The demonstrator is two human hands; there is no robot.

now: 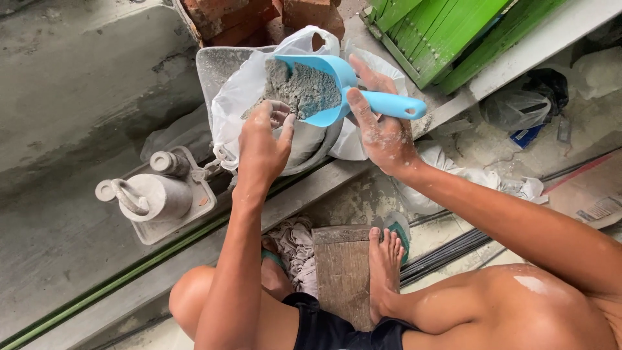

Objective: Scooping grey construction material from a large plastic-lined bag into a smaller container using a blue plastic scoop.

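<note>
— What sits furthest to your left?

— A grey jug (pixel 152 198) with a looped handle, lying on its side in a dust-coated square tray (pixel 194 217) on the concrete ledge (pixel 71 104). A green strip (pixel 116 280) runs along the ledge's edge below it.

— And your left hand?

— My left hand (pixel 262 139) reaches up to the white plastic bag (pixel 236 97), fingers bent and closed on its rim, pinching the plastic. The bag stands in a grey basin (pixel 217 65), with red bricks (pixel 227 19) behind it.

— Where is the scoop?

— The blue scoop (pixel 324 87) hangs over the mouth of the bag, just right of my left hand, tilted and heaped with grey cement powder (pixel 304 87). My right hand (pixel 382 126), dusted white, is wrapped around the blue handle, fingers pressed together on it.

— What lies under you?

— I squat on a worn wooden block (pixel 343 272), a rag (pixel 295 249) beside it, my bare foot (pixel 385 266) half on a green sandal (pixel 398 227).

— And to the right?

— Green wooden slats (pixel 447 32) lean at the top. Crumpled plastic bags (pixel 518 107) lie on the floor, dark rods (pixel 447 249) run past my foot, and a piece of cardboard (pixel 593 194) lies at the far edge
</note>
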